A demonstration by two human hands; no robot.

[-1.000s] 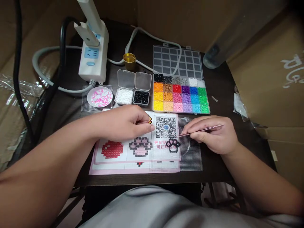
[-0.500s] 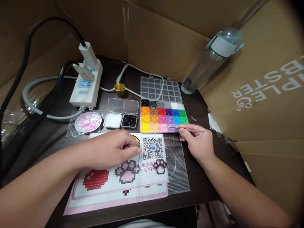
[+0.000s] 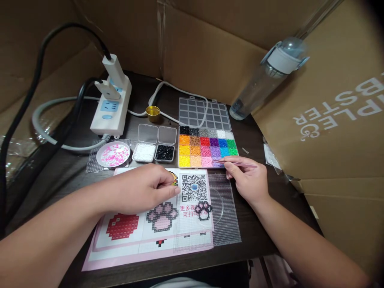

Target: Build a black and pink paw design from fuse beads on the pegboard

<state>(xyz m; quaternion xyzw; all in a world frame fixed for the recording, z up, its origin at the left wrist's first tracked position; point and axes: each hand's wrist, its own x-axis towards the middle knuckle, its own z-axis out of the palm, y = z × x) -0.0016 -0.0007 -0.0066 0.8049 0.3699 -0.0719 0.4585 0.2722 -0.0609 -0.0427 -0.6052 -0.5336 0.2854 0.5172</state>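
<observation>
My right hand (image 3: 249, 176) pinches a pair of pink tweezers (image 3: 240, 164). Their tips reach over the pink and light purple compartments of the bead box (image 3: 205, 151); whether a bead is between them is too small to tell. My left hand (image 3: 150, 186) rests loosely curled on the pattern sheets (image 3: 126, 250), its fingertips folded partly out of sight and no object showing in it. Beside it a printed paw pattern (image 3: 162, 218) shows. A small paw of black and pink beads (image 3: 203, 211) sits on a clear pegboard (image 3: 223, 216), its large pad an unfilled outline.
Left of the bead box are a white bead case (image 3: 144, 152), a black bead case (image 3: 165, 153) and a dish of pink and white beads (image 3: 113, 154). Behind stand a gold cup (image 3: 153, 114), power strip (image 3: 111, 108) and bottle (image 3: 264, 78). Cardboard walls (image 3: 210, 52) surround the desk.
The tweezers' tips have shifted slightly left, from the light purple beads toward the pink ones. My left hand keeps its pose on the sheets, and the whole view has shifted a little.
</observation>
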